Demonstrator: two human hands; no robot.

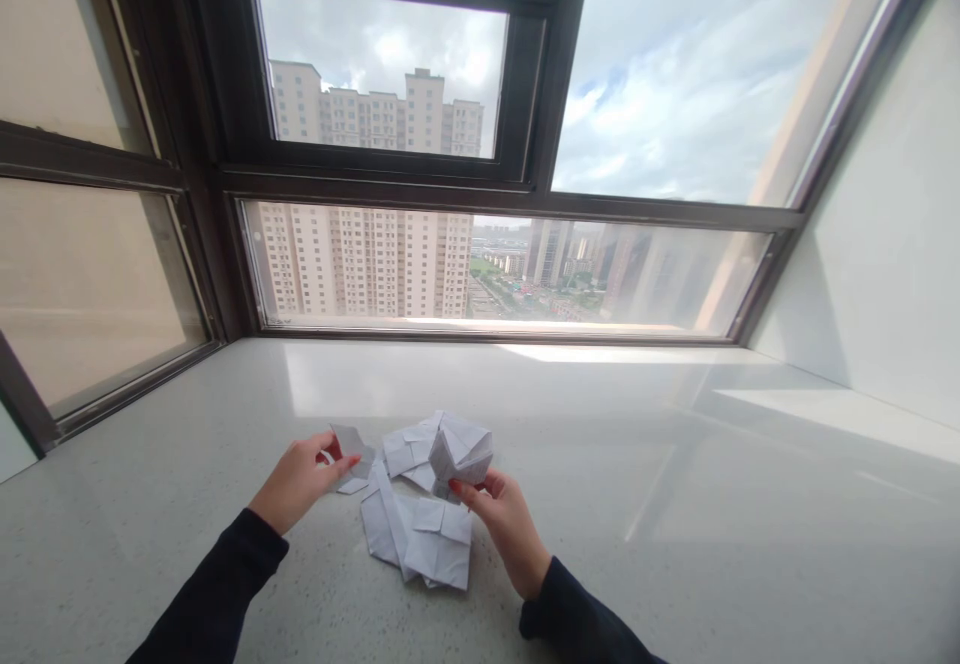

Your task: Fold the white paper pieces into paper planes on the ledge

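Note:
My left hand (307, 474) pinches a small folded paper piece (352, 446) between thumb and fingers, just left of the pile. In my right hand (501, 514) is a folded paper box (461, 452), tilted, with its opening partly showing; the thumb presses on its lower edge. Beneath and between the hands lie several flat folded white papers (441, 542), overlapping one another. Another folded paper (409, 449) lies behind, partly covered by the box. A narrow paper strip (390, 514) slants across the left part of the pile.
The papers rest on a pale speckled stone sill (637, 504). Dark window frames (510, 194) close off the back and left, with tall buildings outside. A white wall (885, 204) stands at the right. Sunlight falls in patches on the sill.

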